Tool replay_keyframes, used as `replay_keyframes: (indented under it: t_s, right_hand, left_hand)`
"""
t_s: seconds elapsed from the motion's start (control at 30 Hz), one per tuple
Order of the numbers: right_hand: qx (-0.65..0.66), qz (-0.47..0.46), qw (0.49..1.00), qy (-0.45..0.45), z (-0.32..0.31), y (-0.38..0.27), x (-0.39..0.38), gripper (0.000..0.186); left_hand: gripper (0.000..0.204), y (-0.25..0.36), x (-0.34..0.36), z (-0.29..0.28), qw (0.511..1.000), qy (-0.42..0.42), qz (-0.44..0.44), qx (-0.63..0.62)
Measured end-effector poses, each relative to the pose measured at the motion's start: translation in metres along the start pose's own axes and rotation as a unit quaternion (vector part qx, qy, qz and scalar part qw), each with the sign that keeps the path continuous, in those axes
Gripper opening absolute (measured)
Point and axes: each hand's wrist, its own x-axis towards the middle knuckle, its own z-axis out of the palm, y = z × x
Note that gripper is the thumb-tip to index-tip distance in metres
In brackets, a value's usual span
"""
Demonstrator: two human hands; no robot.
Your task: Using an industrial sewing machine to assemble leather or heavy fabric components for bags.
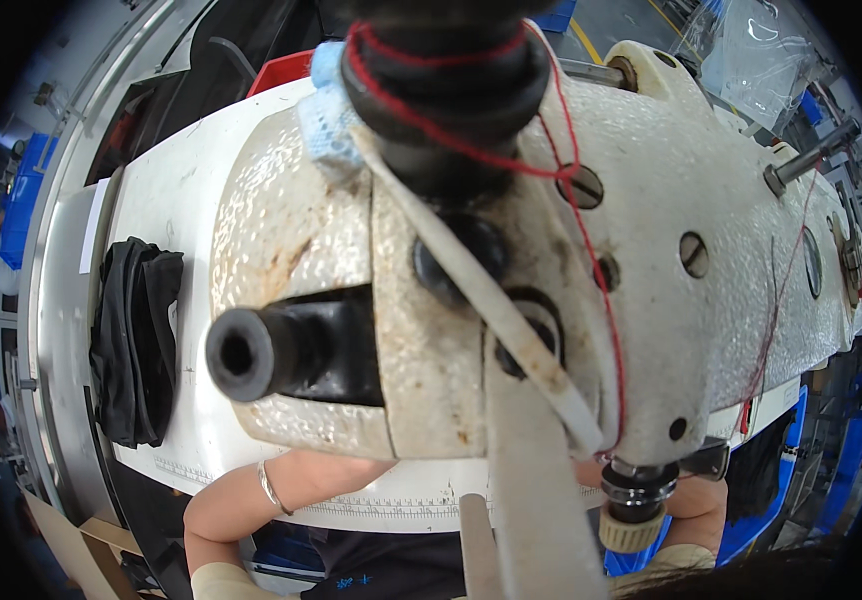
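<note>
A white sewing machine fills most of the picture and hides both of my hands. My left forearm, with a silver bracelet at the wrist, reaches in from the lower left and passes behind the machine head. From the lower right comes my right forearm, also cut off from sight by the machine. What my fingers touch cannot be seen. Red thread winds round a black post on the machine and runs down its front. A light blue cloth scrap sits beside that post.
Folded black fabric lies on the white table at the left. A ruler strip follows the table's near edge. Blue bins stand far left. Clear plastic shows at the upper right, and dark cloth lies at the lower right.
</note>
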Motion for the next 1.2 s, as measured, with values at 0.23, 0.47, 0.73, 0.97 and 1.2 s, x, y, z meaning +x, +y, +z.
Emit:
replay_keyframes:
  t_s: [0.23, 0.47, 0.73, 0.97, 1.2]
  right_hand:
    - [0.03, -0.059, 0.982, -0.179, -0.013, 0.014, -0.002, 0.019]
    - [0.064, -0.05, 0.996, -0.028, -0.001, 0.009, 0.0, 0.021]
    - [0.067, -0.079, 0.994, -0.019, -0.003, 0.012, 0.0, 0.02]
    - [0.011, -0.105, 0.992, -0.066, -0.002, 0.02, 0.004, 0.017]
    - [-0.088, -0.149, 0.974, -0.145, -0.006, 0.026, 0.008, 0.017]
  left_hand:
    - [0.033, 0.002, -0.007, 0.008, 0.978, -0.035, 0.113, 0.173]
    - [0.031, -0.014, -0.023, 0.024, 0.98, -0.131, 0.094, 0.119]
    - [0.03, -0.008, -0.02, 0.017, 0.969, -0.115, 0.119, 0.185]
    - [0.029, 0.002, -0.008, 0.012, 0.966, -0.073, 0.12, 0.216]
    - [0.037, 0.007, 0.003, 0.017, 0.979, 0.012, 0.127, 0.159]
